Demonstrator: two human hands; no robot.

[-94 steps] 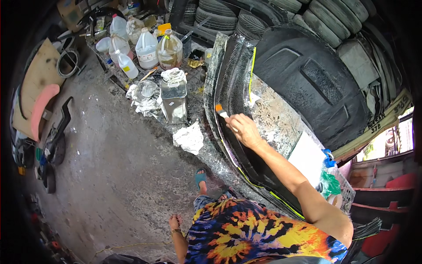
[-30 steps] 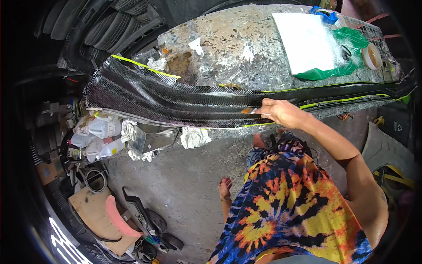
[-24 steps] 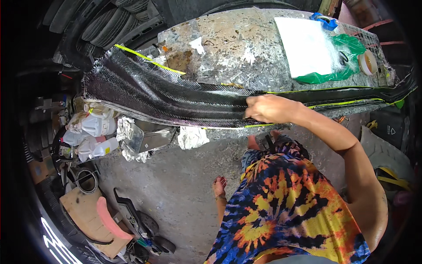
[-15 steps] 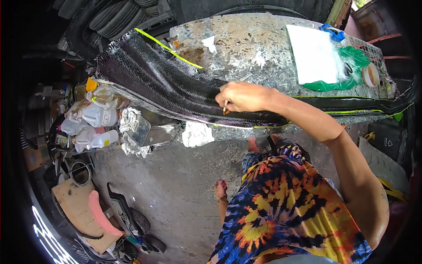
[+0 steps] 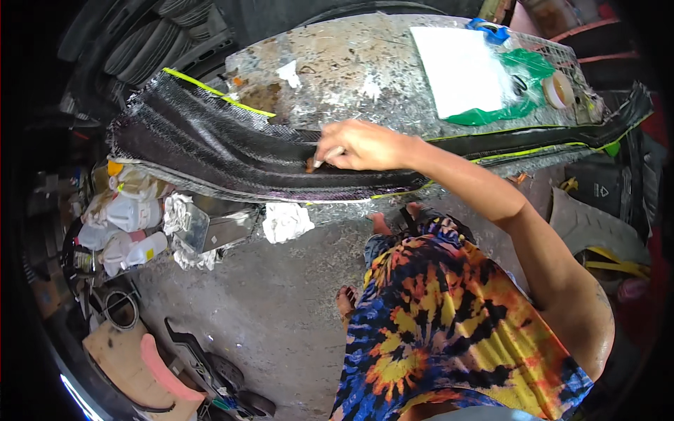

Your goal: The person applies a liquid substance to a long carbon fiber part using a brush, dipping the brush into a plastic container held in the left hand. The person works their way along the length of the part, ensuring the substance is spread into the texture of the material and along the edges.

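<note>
A long strip of glossy black woven fabric [image 5: 232, 151], like carbon fibre, lies over a curved shape along the near side of the bench. Yellow-green tape [image 5: 210, 91] runs along parts of its edges. My right hand [image 5: 361, 144] is closed around a small brush [image 5: 312, 165], whose brownish tip meets the black weave near the middle of the strip. Most of the brush is hidden by my fingers. My left hand [image 5: 345, 300] hangs low beside my body, away from the bench; its fingers look loosely apart and nothing shows in it.
On the stained bench [image 5: 316, 63] are a white sheet [image 5: 456, 74], green plastic [image 5: 526, 67], a tape roll [image 5: 559, 90] and blue tape [image 5: 488, 30]. A crumpled white cloth [image 5: 286, 222] sits at the near edge. Several jugs [image 5: 133, 212] crowd the left; cardboard [image 5: 126, 361] lies below.
The whole view has shifted, so the bench's things appear further left. My right hand has moved the brush slightly left and away from me over the weave. My left hand stays low.
</note>
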